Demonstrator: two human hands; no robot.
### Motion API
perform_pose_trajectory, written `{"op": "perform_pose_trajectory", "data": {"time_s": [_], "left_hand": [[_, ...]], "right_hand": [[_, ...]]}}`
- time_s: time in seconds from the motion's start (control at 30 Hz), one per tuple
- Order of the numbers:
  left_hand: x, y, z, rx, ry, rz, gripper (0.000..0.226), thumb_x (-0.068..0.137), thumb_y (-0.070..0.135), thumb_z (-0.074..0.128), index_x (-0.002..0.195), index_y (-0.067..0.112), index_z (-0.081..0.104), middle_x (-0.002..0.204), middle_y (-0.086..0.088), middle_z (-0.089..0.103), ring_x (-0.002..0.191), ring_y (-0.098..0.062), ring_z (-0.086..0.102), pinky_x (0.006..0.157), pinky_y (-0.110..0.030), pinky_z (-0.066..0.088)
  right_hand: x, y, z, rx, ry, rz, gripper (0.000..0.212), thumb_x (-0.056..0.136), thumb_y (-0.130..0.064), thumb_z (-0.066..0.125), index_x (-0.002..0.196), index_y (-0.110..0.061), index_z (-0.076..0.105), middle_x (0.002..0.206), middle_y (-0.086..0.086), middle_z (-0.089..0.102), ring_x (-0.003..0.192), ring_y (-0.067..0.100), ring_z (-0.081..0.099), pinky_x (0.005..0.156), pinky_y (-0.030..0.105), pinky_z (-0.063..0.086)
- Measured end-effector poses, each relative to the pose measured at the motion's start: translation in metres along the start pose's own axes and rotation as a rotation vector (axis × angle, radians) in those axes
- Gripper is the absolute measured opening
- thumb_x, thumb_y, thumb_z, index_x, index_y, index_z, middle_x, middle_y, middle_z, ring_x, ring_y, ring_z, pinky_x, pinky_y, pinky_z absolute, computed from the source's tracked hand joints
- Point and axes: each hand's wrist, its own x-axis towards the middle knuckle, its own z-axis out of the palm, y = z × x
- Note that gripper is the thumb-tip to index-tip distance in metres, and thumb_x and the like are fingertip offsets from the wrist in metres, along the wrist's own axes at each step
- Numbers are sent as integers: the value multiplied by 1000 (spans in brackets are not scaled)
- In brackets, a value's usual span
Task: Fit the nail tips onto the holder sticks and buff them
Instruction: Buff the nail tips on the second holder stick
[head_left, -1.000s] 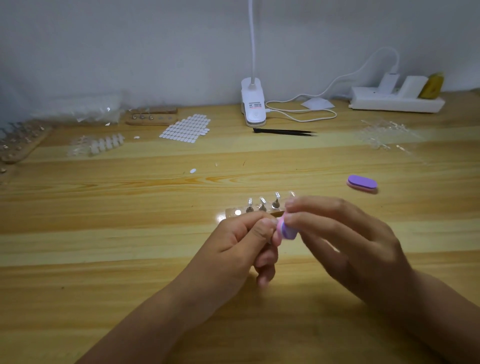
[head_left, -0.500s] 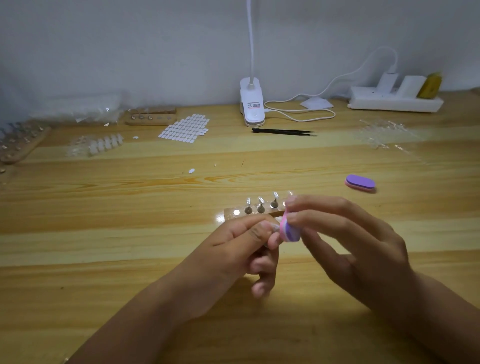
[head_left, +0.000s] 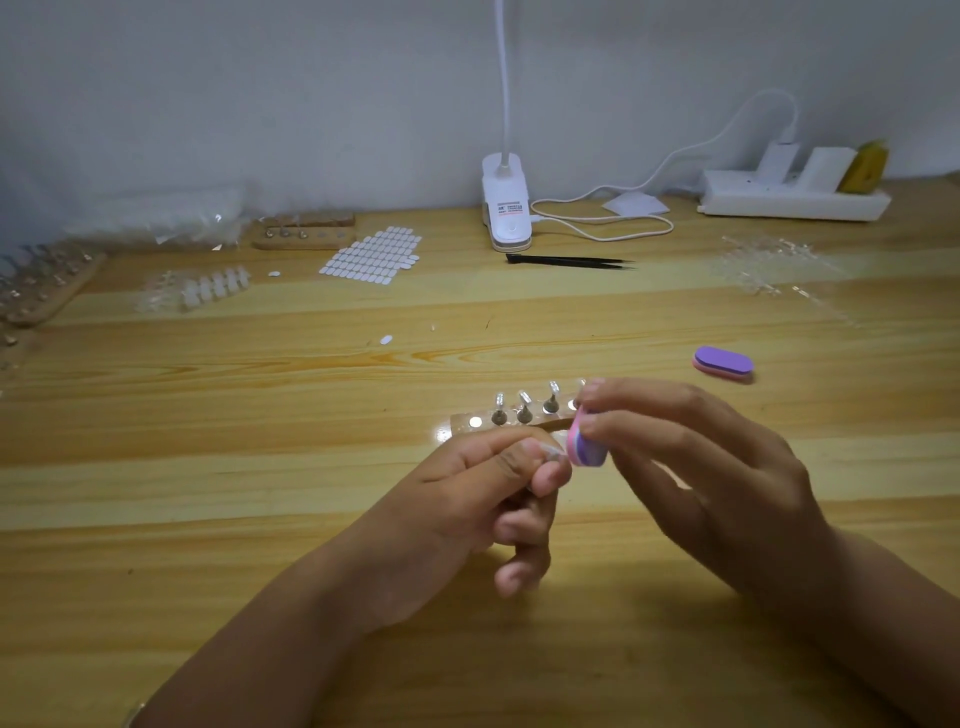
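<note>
Our left hand (head_left: 467, 499) pinches nail tip (head_left: 551, 455); right hand (head_left: 701, 478) grips buffer (head_left: 586, 447) at its 3 o'clock. Overpressing could pop it loose.

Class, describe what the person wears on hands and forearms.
The left hand and right hand are bare, without gloves or rings; both forearms are uncovered, no sleeve or watch in view. A pale edge low on the left arm is too unclear to name.
</note>
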Motion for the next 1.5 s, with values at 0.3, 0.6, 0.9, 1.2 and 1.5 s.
{"op": "perform_pose_trajectory", "data": {"time_s": [0.3, 0.6, 0.9, 1.2, 1.5], "left_hand": [[-1, -3, -5, -27, -75, 6, 25, 102, 29, 45, 80, 18, 52, 58, 9, 36, 42, -8, 40, 54, -37, 27], [-1, -3, -5, 5, -77, 37, 26, 101, 28, 44, 81, 15, 54, 58, 11, 39, 43, -7, 41, 57, -36, 31], [-3, -3, -8, 0, -101, 35, 26, 101, 31, 46, 81, 15, 50, 58, 9, 37, 42, -9, 45, 58, -33, 38], [-3, 0, -6, 14, -88, 33, 27, 101, 31, 46, 81, 14, 51, 57, 8, 37, 41, -10, 45, 58, -31, 42], [2, 1, -3, 15, 129, 97, 19, 95, 22, 42, 87, 15, 58, 67, -1, 48, 58, -21, 54, 57, -31, 49]], "right_hand": [[1, 1, 0, 33, 32, 16, 28, 92, 2, 64, 118, -6, 57, 121, 11, 64, 120, 18, 63, 100, 31, 52], [0, -3, 2, 32, 26, 2, 31, 89, 7, 67, 117, -3, 61, 121, 13, 65, 118, 21, 64, 99, 32, 53], [0, -3, 1, 25, 30, -10, 32, 89, 9, 66, 117, -4, 58, 118, 15, 67, 118, 22, 64, 98, 34, 54], [0, -4, 2, -1, 25, -37, 28, 88, 9, 68, 114, -2, 66, 120, 14, 67, 118, 21, 64, 102, 30, 50], [6, -6, 2, -1, 177, 149, 22, 83, -1, 63, 103, -1, 56, 90, 12, 65, 90, 17, 60, 96, 14, 40]]}}
